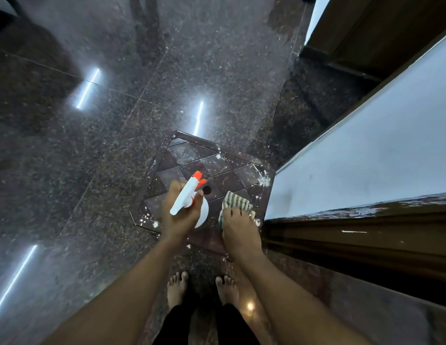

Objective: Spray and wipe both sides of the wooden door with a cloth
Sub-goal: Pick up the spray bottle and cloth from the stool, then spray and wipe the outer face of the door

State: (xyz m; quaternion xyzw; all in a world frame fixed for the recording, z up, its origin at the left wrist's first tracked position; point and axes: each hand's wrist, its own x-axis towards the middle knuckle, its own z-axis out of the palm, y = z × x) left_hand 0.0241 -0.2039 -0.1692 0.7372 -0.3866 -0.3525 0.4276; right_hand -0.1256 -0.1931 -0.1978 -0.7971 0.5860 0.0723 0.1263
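- Dark speckled stone floor [117, 145] lies under my bare feet [177, 287], with a patterned square tile [192, 158] below my hands.
- My left hand [177, 220] is wrapped round the white spray bottle [184, 197], its orange nozzle pointing away from me.
- My right hand [238, 230] clutches the striped cloth [235, 201].
- The wooden door [354, 235] stands on my right, near the cloth.
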